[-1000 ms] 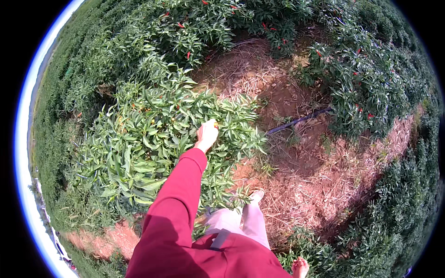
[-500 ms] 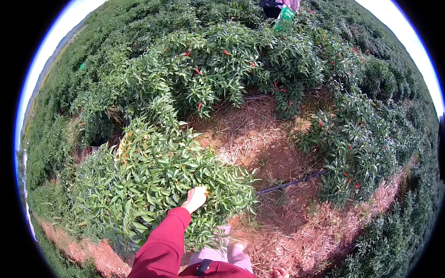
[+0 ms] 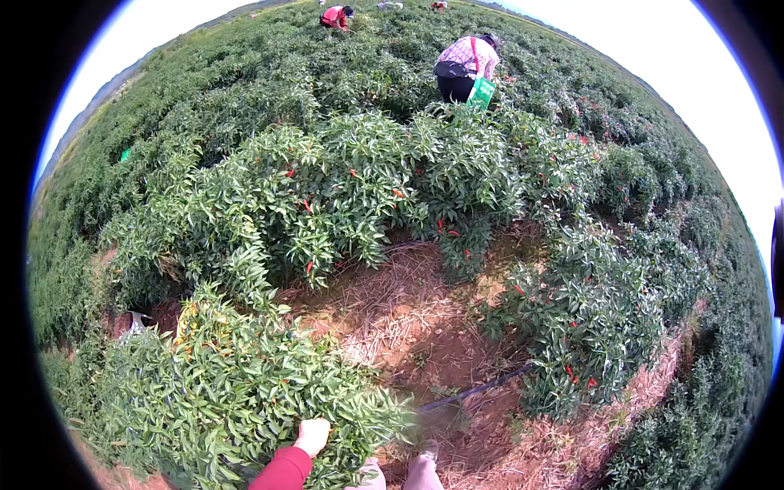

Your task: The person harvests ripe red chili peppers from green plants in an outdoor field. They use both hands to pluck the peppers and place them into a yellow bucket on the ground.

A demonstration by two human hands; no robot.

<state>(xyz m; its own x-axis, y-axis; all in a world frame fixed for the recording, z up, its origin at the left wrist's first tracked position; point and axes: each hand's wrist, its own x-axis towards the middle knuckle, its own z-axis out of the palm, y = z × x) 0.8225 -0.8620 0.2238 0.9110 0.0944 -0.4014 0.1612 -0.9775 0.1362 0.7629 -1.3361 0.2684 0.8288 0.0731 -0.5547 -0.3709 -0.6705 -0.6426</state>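
Observation:
My left hand (image 3: pixel 313 437), below a dark red sleeve (image 3: pixel 283 471), is at the right side of a leafy green chili plant (image 3: pixel 237 400) close in front of me. Its fingers are closed, and a bit of an orange chili pepper (image 3: pixel 330 430) shows at the fingertips; leaves and the hand hide the rest. A few yellow and orange spots show at the plant's far left edge, by a yellow thing (image 3: pixel 187 320) I cannot make out. My right hand is out of view.
Red chilies (image 3: pixel 309 206) hang on the bushes (image 3: pixel 367 163) ahead and on a bush (image 3: pixel 572 327) at the right. Straw-strewn soil (image 3: pixel 400 302) lies between, crossed by a dark hose (image 3: pixel 474 394). A person (image 3: pixel 469 61) bends beside a green bag (image 3: pixel 482 93); another person (image 3: pixel 335 16) is farther off.
The view has tilted up, bringing people and more field into sight. My left hand stays closed at the plant, now lower in the picture. My right hand has left the view.

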